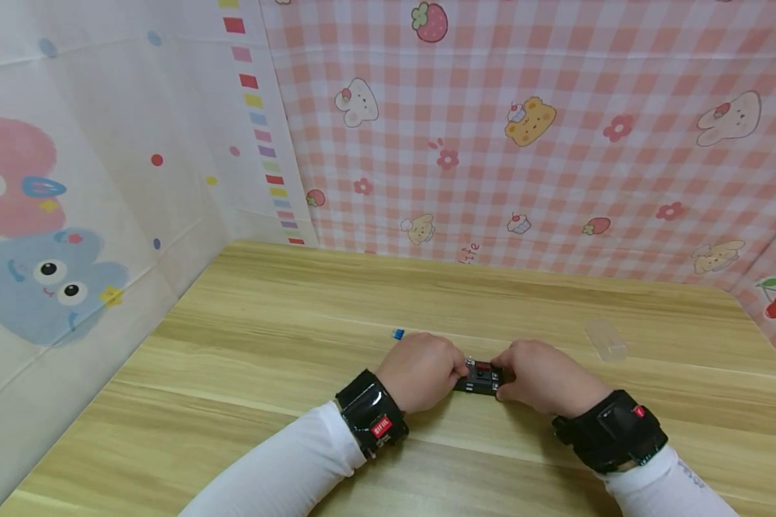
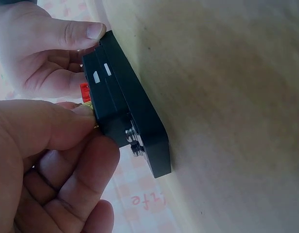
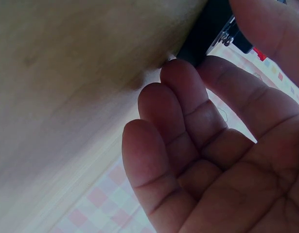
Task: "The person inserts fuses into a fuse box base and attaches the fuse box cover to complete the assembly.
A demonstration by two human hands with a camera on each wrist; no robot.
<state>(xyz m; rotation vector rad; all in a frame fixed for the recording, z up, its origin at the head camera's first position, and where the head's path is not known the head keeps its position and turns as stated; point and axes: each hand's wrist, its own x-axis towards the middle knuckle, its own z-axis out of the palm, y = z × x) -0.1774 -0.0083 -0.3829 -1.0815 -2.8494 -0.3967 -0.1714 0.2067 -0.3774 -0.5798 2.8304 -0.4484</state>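
Note:
A black fuse block (image 1: 483, 388) with metal screw terminals lies on the wooden table, between both hands. My right hand (image 1: 543, 377) grips its right end, the thumb on the near side and fingers on the far side. At the block's top, my left hand (image 1: 423, 370) pinches a small yellow blade fuse (image 2: 87, 104) between thumb and forefinger; most of it is hidden by the fingertips. Beside it a red fuse (image 2: 84, 92) stands in the block. Just beyond the left hand, a blue blade fuse (image 1: 398, 334) rests on the table.
A clear plastic cover (image 1: 604, 340) lies on the table (image 1: 265, 345) past the right hand. Patterned cloth (image 1: 491, 172) hangs behind the table's back edge, and more cloth borders its left and right sides.

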